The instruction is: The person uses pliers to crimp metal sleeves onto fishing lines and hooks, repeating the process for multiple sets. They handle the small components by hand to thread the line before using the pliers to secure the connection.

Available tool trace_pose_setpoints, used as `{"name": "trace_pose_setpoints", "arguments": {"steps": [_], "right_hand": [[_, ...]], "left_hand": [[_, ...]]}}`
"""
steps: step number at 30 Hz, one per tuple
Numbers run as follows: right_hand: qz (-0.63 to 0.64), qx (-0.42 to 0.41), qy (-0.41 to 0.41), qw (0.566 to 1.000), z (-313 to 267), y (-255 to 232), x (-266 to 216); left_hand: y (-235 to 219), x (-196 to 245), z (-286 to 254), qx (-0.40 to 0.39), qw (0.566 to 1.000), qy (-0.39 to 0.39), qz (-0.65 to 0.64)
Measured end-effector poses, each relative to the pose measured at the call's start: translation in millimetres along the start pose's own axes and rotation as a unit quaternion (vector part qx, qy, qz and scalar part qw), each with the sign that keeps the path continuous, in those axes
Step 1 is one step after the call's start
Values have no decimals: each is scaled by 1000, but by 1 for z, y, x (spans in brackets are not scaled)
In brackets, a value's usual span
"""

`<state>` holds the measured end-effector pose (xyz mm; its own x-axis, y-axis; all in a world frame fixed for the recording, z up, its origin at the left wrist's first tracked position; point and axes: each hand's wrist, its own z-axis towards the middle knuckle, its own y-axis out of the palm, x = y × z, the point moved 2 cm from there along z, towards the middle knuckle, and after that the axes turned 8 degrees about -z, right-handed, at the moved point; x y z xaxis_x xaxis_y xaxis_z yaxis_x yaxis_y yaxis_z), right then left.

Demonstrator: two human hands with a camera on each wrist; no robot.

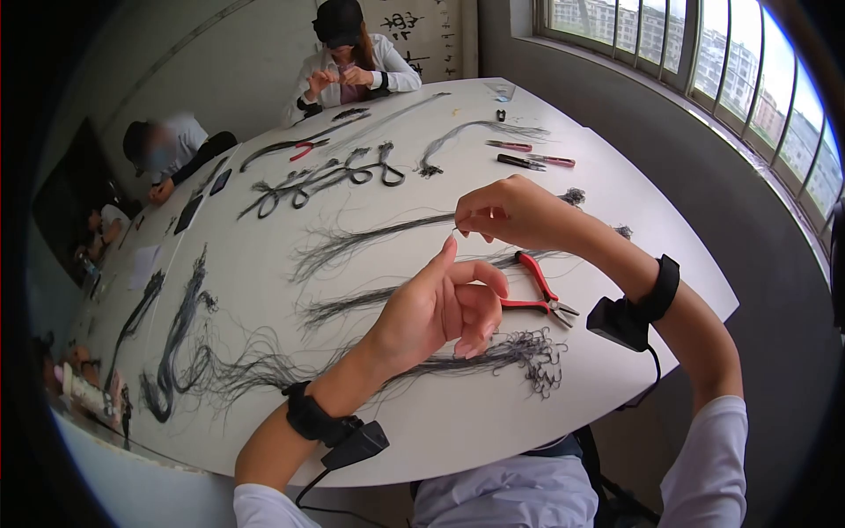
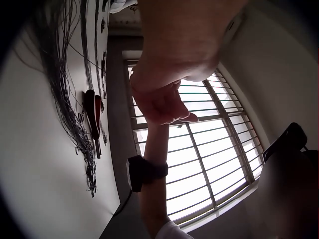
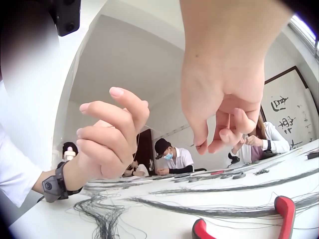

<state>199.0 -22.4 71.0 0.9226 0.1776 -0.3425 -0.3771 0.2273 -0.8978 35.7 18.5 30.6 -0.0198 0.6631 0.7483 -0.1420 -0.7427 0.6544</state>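
My right hand [image 1: 515, 211] is raised over the table, its thumb and index fingertips pinching the end of a thin dark wire [image 1: 454, 231]. Just below it, my left hand [image 1: 431, 308] holds its thumb up toward those fingertips, its other fingers loosely bent. In the right wrist view, a fine line runs beside the left fingers [image 3: 112, 134]. Red-handled pliers [image 1: 539, 295] lie beneath the hands with their jaws apart. Nearest me, a bundle of dark wires [image 1: 519, 352] has hooked, curled ends; the left forearm covers part of it.
More dark wire bundles [image 1: 352, 246] lie across the white table [image 1: 458, 449]. Farther back are looped strands [image 1: 326, 180], another red pliers [image 1: 308, 148] and several small snips [image 1: 521, 162]. Two people [image 1: 356, 66] [image 1: 172, 145] sit across the table. A barred window [image 1: 704, 53] is at right.
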Motion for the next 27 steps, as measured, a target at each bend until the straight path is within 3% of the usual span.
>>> {"name": "trace_pose_setpoints", "arguments": {"steps": [4,6,8,10,11,12,14,16,18,23,27], "right_hand": [[-55,3,-9,998,-3,12,-2],[-64,-38,42,996,-8,18,-11],[-64,-38,27,997,-7,29,-12],[-95,-89,73,989,-6,32,-19],[-104,-67,62,990,-6,30,-21],[-104,-68,62,990,-4,33,-17],[-109,13,56,992,0,37,-3],[-98,9,86,991,2,34,0],[-84,73,80,991,2,30,0],[-86,171,112,975,5,22,7],[-106,178,104,973,3,22,13]], "left_hand": [[0,9,0,22,997,67,-15],[-1,17,-1,131,981,146,2],[-7,21,-2,103,983,153,-17],[-5,25,-3,160,973,165,-10],[-10,27,-5,115,982,152,-7],[-9,26,-5,115,981,153,-8],[-3,24,-3,130,979,154,6],[-7,23,-3,91,986,141,9],[-7,19,-3,113,987,84,74],[-4,16,-4,140,986,61,61],[3,17,-7,176,981,30,76]]}}
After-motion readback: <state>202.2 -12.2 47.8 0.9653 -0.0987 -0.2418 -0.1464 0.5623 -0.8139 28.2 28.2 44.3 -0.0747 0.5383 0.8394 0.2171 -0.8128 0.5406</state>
